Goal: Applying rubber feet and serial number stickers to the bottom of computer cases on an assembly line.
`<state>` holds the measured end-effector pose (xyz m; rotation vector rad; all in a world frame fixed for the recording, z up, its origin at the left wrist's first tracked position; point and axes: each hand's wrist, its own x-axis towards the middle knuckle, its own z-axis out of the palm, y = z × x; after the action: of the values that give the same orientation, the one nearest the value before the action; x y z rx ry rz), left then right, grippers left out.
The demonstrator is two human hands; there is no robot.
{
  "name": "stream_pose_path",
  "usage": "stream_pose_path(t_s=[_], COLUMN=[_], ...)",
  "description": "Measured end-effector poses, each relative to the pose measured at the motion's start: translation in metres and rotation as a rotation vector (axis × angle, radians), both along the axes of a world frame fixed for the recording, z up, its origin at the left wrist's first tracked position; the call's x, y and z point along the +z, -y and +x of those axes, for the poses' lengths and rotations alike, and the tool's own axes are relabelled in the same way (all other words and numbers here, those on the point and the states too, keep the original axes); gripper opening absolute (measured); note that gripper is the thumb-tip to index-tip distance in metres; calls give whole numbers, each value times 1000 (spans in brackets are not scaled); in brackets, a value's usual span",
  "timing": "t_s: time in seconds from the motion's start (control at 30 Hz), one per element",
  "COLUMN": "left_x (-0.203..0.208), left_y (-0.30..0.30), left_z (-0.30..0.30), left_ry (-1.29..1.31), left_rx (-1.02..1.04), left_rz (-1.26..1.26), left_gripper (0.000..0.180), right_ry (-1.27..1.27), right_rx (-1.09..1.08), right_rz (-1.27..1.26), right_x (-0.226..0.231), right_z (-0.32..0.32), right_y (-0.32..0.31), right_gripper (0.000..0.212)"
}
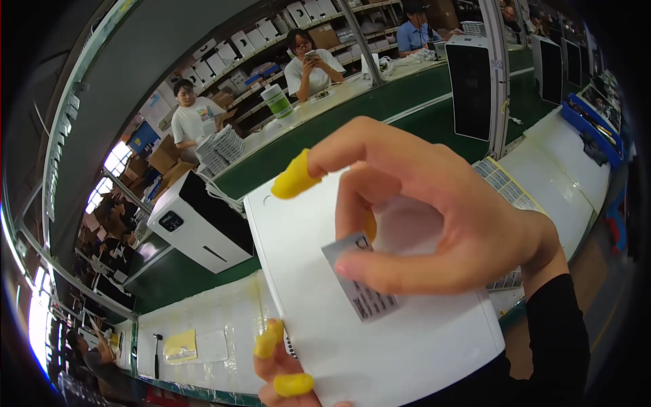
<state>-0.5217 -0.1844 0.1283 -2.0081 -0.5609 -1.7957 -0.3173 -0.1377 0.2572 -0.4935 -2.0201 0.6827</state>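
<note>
Close to the camera, my right hand [441, 210] pinches a small grey printed label [369, 298] between the thumb and a bent finger. Its index finger, capped with a yellow finger cot, arches out free of the label. Beneath lies the broad white panel of a boxy appliance casing [420, 346]; whether the label touches it I cannot tell. At the casing's lower left edge, my left hand [281, 370] has its fingers curled on the side, yellow cots on several of them. Part of that hand is hidden by the casing.
A sheet of labels [505, 183] lies right of the casing. White-and-black units [196, 230] stand on the green conveyor. A hammer-like tool [156, 356] and yellow paper [181, 344] rest on the left bench. A blue bin [593, 129] sits far right. People are across the line.
</note>
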Motion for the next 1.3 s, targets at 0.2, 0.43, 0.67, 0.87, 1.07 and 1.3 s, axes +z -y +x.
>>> stream_pose_path(t_s=[0.2, 0.43, 0.67, 0.87, 1.07, 1.3], left_x=[-3, -5, -2, 4, 3, 5], left_y=[9, 10, 20, 23, 16, 17], left_z=[14, 2, 24, 15, 4, -4], left_ry=[140, 154, 381, 401, 212, 183], left_rx=[-133, -326, -489, -534, -464, -482], left_rz=[-46, -188, -103, -308, -254, -305], left_gripper=[48, 51, 34, 39, 49, 48], right_ry=[-62, -72, -89, -24, -36, -25], right_rx=[28, 48, 63, 8, 11, 4], right_rz=[142, 254, 239, 187, 181, 168], right_x=[-4, -6, -4, -4, -5, -5], right_z=[4, -3, -2, -1, -3, -5], right_y=[5, 6, 10, 10, 10, 9], right_gripper=[55, 54, 51, 46, 44, 43])
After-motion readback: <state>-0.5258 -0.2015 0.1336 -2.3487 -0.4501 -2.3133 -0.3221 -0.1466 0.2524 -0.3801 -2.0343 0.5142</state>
